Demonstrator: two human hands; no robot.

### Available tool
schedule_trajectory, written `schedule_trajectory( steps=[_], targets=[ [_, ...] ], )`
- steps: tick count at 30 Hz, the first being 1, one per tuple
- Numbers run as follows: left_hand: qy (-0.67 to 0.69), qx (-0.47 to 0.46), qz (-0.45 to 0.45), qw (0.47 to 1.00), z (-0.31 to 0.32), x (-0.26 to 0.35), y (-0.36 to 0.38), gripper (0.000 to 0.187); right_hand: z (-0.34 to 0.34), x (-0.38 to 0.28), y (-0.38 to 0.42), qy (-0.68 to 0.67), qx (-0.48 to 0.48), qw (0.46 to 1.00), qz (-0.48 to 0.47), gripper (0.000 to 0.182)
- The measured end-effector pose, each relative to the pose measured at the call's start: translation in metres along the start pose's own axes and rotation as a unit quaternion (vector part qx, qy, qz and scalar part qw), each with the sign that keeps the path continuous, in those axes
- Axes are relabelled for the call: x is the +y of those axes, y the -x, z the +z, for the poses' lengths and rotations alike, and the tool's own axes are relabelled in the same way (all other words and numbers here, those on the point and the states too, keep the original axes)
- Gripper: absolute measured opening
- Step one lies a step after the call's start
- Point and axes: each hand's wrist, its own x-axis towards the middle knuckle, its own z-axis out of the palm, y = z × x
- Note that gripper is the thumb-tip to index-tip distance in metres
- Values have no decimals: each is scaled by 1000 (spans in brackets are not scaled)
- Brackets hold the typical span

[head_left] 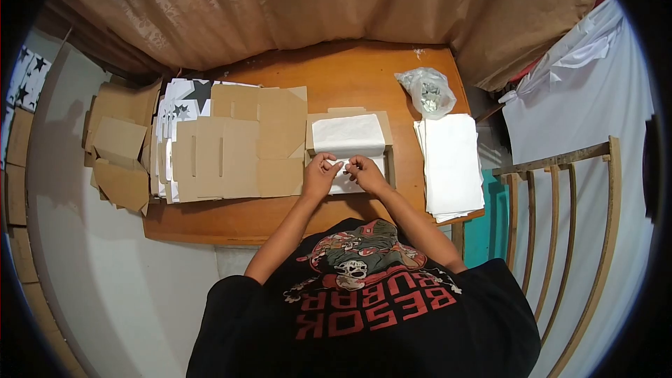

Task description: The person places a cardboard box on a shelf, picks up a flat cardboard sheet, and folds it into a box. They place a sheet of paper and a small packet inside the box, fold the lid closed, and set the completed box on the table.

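Black printed shirt closest to the lens, lower edge cut off. Farther left, flattened cardboard blanks stacked on wooden table. Left hand bent at the wrist, fingers pinched narrow on white tissue sheet inside open cardboard box. Right hand mirrored, pinching same sheet; fingertips hard to make out. Stack of white paper, then clear plastic bag, contents unclear.

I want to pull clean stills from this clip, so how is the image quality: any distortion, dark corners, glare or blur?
Head view: strong fisheye bending, with the wooden table edges curved and black vignette in the corners; soft, even light, shadows gathering under the table's near edge; no harsh glare, though the white paper stack looks bright; the left hand and right hand on the tissue sheet are fairly sharp.
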Motion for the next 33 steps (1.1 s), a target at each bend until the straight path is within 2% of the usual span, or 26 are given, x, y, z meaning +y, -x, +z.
schedule_trajectory(
  steps=[3,6,8,10,15,17,18,20,24,26,27,29,30,32,33],
  targets=[
    [-12,17,29,999,-5,1,0,14,-7,18,-11,65,16,998,12,17],
    [36,20,3,999,-15,-5,-2,11,-14,33,-23,30,29,997,68,17],
    [32,24,-7,999,-22,-10,-4,10,-17,47,-31,30,38,996,71,15],
    [33,41,17,998,-27,-12,-5,9,-19,64,-39,108,35,993,25,14],
    [22,50,12,998,-32,-11,-2,11,-22,70,-42,151,38,984,80,17],
    [34,52,-1,998,-32,-9,-1,12,-24,86,-46,239,71,964,94,26],
    [33,51,-2,998,-33,-7,0,12,-25,97,-49,237,71,964,96,26],
    [45,49,-2,998,-33,-5,0,12,-26,115,-53,232,99,967,35,34],
    [20,66,30,997,-38,-10,-5,12,-33,46,-23,255,66,964,31,34],
    [-72,117,54,989,-48,-7,-5,13,-41,13,-8,242,72,967,-34,30],
    [-72,118,52,989,-53,-11,-6,13,-46,-1,0,242,70,967,-34,30],
    [-60,176,54,981,-64,-25,-14,16,-59,-20,11,170,207,957,-110,20],
    [-60,177,53,981,-70,-36,-17,16,-67,-20,12,170,206,957,-110,20],
    [-54,141,-27,988,-80,-52,-22,18,-86,-20,13,229,329,889,-220,14],
    [-54,139,-26,988,-82,-51,-22,18,-97,-8,10,229,331,889,-220,14]
  ],
)
